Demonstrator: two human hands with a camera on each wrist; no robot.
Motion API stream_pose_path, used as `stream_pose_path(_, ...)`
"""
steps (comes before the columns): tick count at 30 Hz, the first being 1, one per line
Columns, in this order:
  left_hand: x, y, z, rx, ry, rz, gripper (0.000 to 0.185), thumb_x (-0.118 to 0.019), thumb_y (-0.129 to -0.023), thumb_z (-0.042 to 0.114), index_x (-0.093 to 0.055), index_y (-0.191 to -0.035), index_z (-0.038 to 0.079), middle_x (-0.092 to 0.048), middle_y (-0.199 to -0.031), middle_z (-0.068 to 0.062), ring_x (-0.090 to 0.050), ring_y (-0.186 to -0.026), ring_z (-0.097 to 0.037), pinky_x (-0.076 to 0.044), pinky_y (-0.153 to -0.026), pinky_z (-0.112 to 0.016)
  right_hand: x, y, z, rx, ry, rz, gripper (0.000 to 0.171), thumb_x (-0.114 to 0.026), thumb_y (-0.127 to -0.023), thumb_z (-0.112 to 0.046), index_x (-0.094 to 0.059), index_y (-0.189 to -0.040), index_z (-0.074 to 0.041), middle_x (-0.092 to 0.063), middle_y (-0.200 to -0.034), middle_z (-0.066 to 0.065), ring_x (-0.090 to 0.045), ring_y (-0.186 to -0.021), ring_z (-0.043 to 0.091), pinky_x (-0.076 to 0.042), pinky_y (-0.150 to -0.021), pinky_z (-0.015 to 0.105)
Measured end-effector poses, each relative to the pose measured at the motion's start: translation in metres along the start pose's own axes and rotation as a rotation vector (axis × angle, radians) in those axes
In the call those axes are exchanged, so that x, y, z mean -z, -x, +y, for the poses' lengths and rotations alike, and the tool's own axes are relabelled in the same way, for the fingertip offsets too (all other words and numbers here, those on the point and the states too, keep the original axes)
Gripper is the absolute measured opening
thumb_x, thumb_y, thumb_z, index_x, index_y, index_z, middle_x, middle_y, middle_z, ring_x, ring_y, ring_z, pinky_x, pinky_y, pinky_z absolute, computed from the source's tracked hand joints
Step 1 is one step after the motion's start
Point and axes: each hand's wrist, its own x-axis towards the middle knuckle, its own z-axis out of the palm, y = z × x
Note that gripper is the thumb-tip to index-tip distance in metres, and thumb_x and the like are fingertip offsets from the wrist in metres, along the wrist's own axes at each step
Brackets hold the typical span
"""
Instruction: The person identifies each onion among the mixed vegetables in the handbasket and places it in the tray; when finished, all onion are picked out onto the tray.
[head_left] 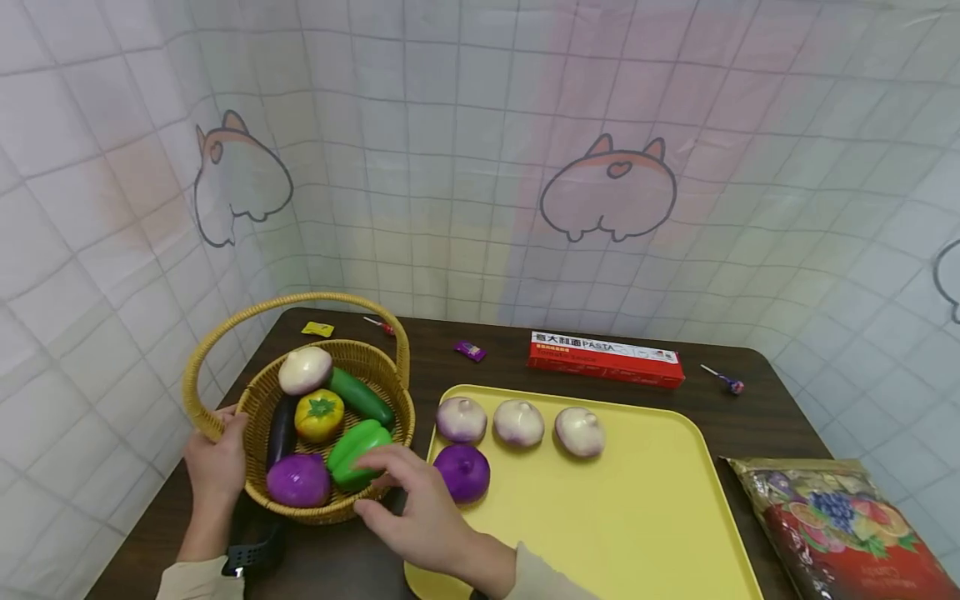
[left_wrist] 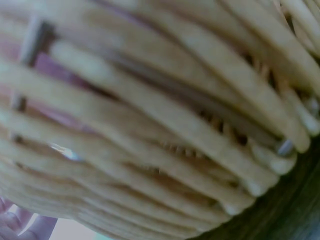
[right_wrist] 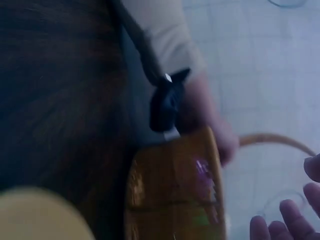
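Here, nearest me first:

Right hand: my right hand [head_left: 420,517] reaches over the near rim of the round woven wicker basket [head_left: 375,360], fingers spread and loose, fingertips [head_left: 386,457] touching the green plastic bell pepper [head_left: 354,451]; I see no closed grasp.

Left hand: my left hand [head_left: 216,462] grips the basket's left rim where the arched handle meets it, fingers curled over the weave. The left wrist view shows only blurred wicker strands.

Basket contents: the green pepper lies at the near right; just left of it a purple round onion [head_left: 298,480]; behind them a yellow bell pepper [head_left: 318,414], a dark aubergine [head_left: 281,429], a green cucumber [head_left: 362,396] and a white onion [head_left: 304,369].

Tray: the yellow plastic tray [head_left: 637,517] lies just right of the basket, holding a purple onion [head_left: 463,472] near my right hand and three pale onions [head_left: 519,422] in a row behind.

Right edge: a printed fruit bag [head_left: 836,525].

Far table: a red pasta box [head_left: 604,358] lies on the dark wooden table [head_left: 495,354].
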Motion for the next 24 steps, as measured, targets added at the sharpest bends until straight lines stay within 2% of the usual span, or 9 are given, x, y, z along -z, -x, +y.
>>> stream_pose_path(6,-0.003,0.000,-0.001,-0.013,0.000,0.014,0.030,-0.059,-0.094,0.022,-0.052,-0.076,-0.001,-0.062,-0.096,0.010,-0.050,-0.074,-0.003,-0.038,-0.061,-0.018,-0.029,-0.016,0.005,-0.034,0.098,-0.106,0.043,-0.069,-0.088,-0.009,-0.055,-0.129,-0.009,-0.057,-0.131,0.002,-0.051,-0.122,0.009,-0.045,-0.095,0.023)
stream_pose_path(9,-0.001,-0.001,0.000,-0.008,-0.005,0.021,0.030,-0.058,-0.095,0.022,-0.051,-0.076,-0.001,-0.063,-0.099,0.006,-0.049,-0.076,-0.003,-0.038,-0.063,-0.018,-0.036,-0.026,0.010,-0.067,0.130,-0.146,0.046,-0.070,-0.088,-0.016,-0.054,-0.131,-0.009,-0.056,-0.134,0.001,-0.049,-0.124,0.007,-0.043,-0.098,0.023)
stream_pose_path(12,-0.001,-0.002,0.000,-0.009,-0.007,0.016,0.031,-0.057,-0.095,0.023,-0.052,-0.076,-0.001,-0.064,-0.104,-0.001,-0.050,-0.077,-0.002,-0.038,-0.064,-0.017,-0.037,-0.036,0.014,-0.171,0.090,-0.174,0.048,-0.070,-0.088,-0.023,-0.055,-0.132,-0.013,-0.056,-0.134,-0.002,-0.051,-0.120,0.005,-0.044,-0.096,0.023)
stream_pose_path(15,-0.001,-0.002,0.000,-0.007,-0.006,0.008,0.031,-0.057,-0.095,0.023,-0.052,-0.077,-0.001,-0.064,-0.101,0.003,-0.050,-0.077,-0.002,-0.039,-0.063,-0.017,-0.037,-0.047,0.018,-0.282,0.023,-0.186,0.049,-0.070,-0.087,-0.027,-0.056,-0.132,-0.014,-0.058,-0.133,-0.004,-0.052,-0.117,0.001,-0.046,-0.092,0.023)
stream_pose_path(18,0.000,-0.002,0.000,0.007,-0.005,0.003,0.030,-0.057,-0.095,0.023,-0.053,-0.077,0.000,-0.061,-0.097,0.010,-0.050,-0.074,-0.001,-0.039,-0.062,-0.016,-0.038,-0.054,0.020,-0.337,0.017,-0.208,0.050,-0.071,-0.086,-0.028,-0.057,-0.132,-0.013,-0.059,-0.132,-0.005,-0.052,-0.110,-0.001,-0.046,-0.090,0.021)
stream_pose_path(22,0.000,-0.001,0.000,0.008,-0.010,0.002,0.031,-0.056,-0.095,0.022,-0.052,-0.075,-0.001,-0.064,-0.103,-0.001,-0.050,-0.076,0.000,-0.038,-0.063,-0.016,-0.041,-0.062,0.023,-0.357,0.079,-0.271,0.053,-0.070,-0.087,-0.033,-0.056,-0.134,-0.014,-0.059,-0.131,-0.008,-0.052,-0.105,-0.002,-0.044,-0.088,0.018)
stream_pose_path(24,0.000,0.000,-0.001,0.005,-0.009,0.004,0.031,-0.056,-0.095,0.022,-0.052,-0.075,-0.002,-0.064,-0.106,-0.004,-0.050,-0.077,0.000,-0.038,-0.064,-0.016,-0.042,-0.064,0.024,-0.373,0.104,-0.303,0.054,-0.070,-0.087,-0.035,-0.056,-0.135,-0.015,-0.058,-0.132,-0.010,-0.052,-0.111,-0.002,-0.042,-0.091,0.017)
